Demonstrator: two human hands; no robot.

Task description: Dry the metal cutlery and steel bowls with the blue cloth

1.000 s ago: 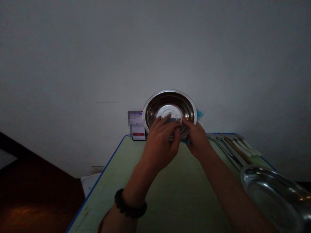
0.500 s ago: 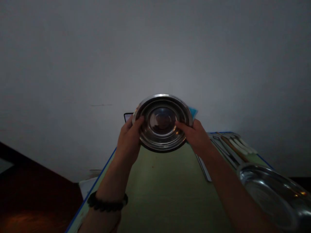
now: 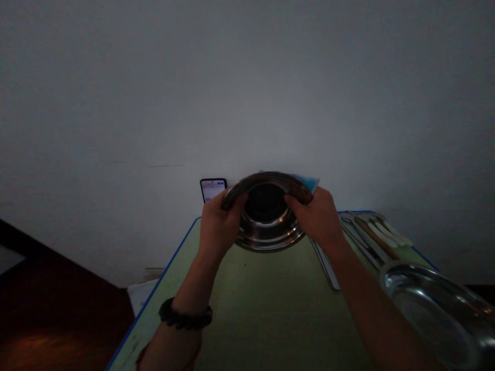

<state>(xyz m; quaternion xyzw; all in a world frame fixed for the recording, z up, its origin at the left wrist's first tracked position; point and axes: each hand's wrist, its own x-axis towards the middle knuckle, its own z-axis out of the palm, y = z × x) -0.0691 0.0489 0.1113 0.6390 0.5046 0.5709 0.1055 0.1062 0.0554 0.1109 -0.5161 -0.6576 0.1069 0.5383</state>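
Observation:
I hold a round, shiny stainless steel plate (image 3: 270, 238) above the far part of the table, its near edge dipped lower than its far rim. My left hand (image 3: 219, 222) grips the left rim with the thumb over the inner side. Opposite it, my right hand (image 3: 320, 219) clasps the right rim the same way; the fingers of both hands are hidden behind. A blue translucent packet (image 3: 310, 182) shows partly behind the plate. Left of the plate, a phone (image 3: 214, 189) with a lit screen leans against the wall.
The green table (image 3: 263, 319) has blue edging and meets a pale wall (image 3: 247, 93). On the right lie white-handled utensils (image 3: 390, 234), tongs (image 3: 361, 239) and a large metal basin (image 3: 429, 314). A flat metal strip (image 3: 327, 265) lies beside my right forearm. Papers (image 3: 141, 293) sit lower left, beyond the table edge.
The plate has tipped so that its inside shows at a flatter angle, and both hands have shifted slightly right with it. More of the phone is uncovered.

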